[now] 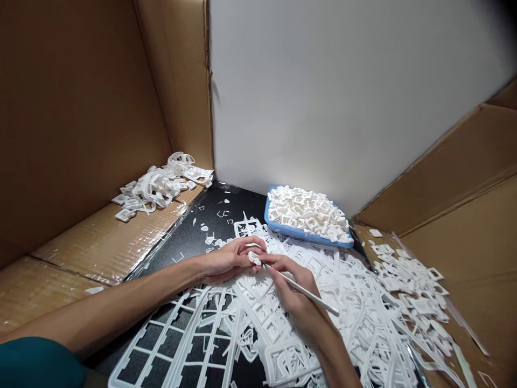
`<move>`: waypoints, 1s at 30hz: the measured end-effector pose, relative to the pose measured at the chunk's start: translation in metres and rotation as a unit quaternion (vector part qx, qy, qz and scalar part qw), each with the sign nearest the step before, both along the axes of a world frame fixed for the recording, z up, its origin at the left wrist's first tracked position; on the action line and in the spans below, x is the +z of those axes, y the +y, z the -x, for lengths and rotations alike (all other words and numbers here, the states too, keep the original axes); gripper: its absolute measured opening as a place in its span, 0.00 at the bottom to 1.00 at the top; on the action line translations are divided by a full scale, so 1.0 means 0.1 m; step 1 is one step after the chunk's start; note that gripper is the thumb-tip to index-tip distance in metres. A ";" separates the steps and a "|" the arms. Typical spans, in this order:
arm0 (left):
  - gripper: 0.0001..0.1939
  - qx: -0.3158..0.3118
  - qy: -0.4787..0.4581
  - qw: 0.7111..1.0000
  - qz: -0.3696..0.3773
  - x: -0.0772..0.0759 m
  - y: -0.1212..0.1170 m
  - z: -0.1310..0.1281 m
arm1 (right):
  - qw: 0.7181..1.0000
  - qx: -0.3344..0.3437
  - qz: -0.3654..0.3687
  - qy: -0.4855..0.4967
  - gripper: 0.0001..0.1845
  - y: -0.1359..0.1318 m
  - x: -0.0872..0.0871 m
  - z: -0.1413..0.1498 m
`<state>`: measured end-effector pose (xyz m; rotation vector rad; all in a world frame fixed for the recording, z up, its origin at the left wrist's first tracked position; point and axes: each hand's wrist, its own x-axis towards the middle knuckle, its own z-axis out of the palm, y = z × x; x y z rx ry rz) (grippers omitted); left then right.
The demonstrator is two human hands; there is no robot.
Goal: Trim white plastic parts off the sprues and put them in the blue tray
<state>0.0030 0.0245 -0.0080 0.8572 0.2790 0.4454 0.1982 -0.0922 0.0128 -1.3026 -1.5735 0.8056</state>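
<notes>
My left hand (226,260) pinches a small white plastic piece (254,258) between its fingertips, resting over a heap of white plastic frames (258,323) on a black surface. My right hand (297,293) grips a thin white pen-like tool (309,293), with its tip set against the small piece. Both hands meet just above the frames. A blue tray (283,228) heaped with small white square parts stands just behind the hands.
Cardboard walls enclose the space on the left and right, with a white panel (343,91) at the back. A pile of white scrap strips (161,186) lies on the left cardboard flap. More loose white parts (416,296) are scattered on the right flap.
</notes>
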 end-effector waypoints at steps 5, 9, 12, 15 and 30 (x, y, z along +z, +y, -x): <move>0.19 0.010 0.001 1.000 0.007 0.00 0.00 0.00 | 0.996 -0.003 -0.067 -0.057 0.09 0.02 -0.02 -0.02; 0.21 0.006 0.005 1.000 -0.001 0.02 -0.01 0.00 | 0.995 -0.032 -0.085 -0.037 0.09 0.01 -0.05 -0.01; 0.24 0.013 0.006 1.000 0.003 0.02 -0.01 0.00 | 0.997 -0.037 -0.061 0.027 0.09 0.00 -0.05 -0.03; 0.25 0.016 0.011 1.000 0.007 0.03 -0.02 0.01 | 0.998 0.002 -0.019 0.051 0.11 -0.01 -0.03 -0.08; 0.20 0.001 0.023 1.000 -0.018 0.08 -0.03 0.00 | 0.996 -0.058 -0.067 -0.009 0.09 -0.02 -0.03 -0.04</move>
